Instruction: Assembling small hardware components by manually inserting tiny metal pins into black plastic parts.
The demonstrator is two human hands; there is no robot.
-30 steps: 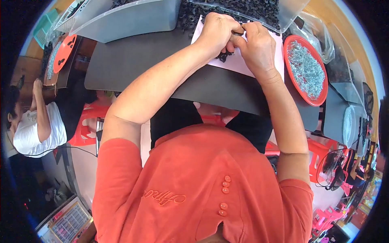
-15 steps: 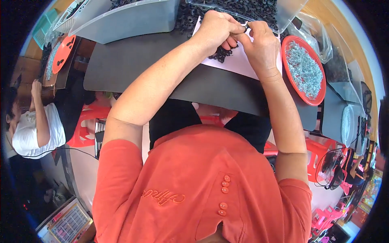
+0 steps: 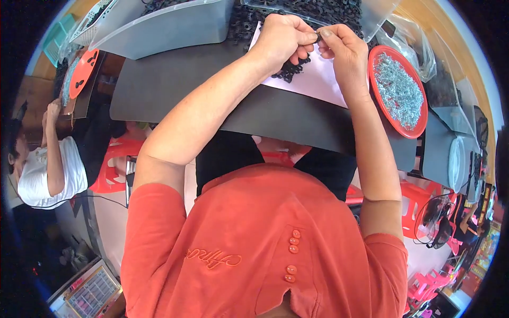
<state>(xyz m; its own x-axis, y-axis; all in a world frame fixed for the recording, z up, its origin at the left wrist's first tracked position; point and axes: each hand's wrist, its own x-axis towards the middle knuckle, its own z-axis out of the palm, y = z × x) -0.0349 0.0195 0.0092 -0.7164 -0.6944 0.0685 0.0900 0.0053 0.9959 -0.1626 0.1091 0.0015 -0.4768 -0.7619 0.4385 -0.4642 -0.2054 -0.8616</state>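
A small black part [image 3: 318, 38] is pinched between my two hands over a white sheet [image 3: 321, 89]. My left hand [image 3: 284, 44] grips it from one side with thumb and forefinger. Its lower fingers curl in above a little pile of black parts [image 3: 289, 71]. From the other side my right hand [image 3: 344, 53] holds the same part with thumb and fingertips. The part's exact shape is too small to make out. To the right of my right hand stands a red plate [image 3: 424, 113] heaped with small silvery metal pieces [image 3: 397, 90], perhaps springs.
A grey plastic bin [image 3: 180, 29] stands at the back left of the dark table [image 3: 175, 85]. Behind my hands a clear tray holds many black parts [image 3: 339, 11]. Clear plastic bags [image 3: 419, 50] lie at the back right. Another person [image 3: 50, 164] sits at the left.
My right hand has turned and shifted slightly right, its fingers now more curled under. My left hand has barely moved. The person at the left has shifted their hands.
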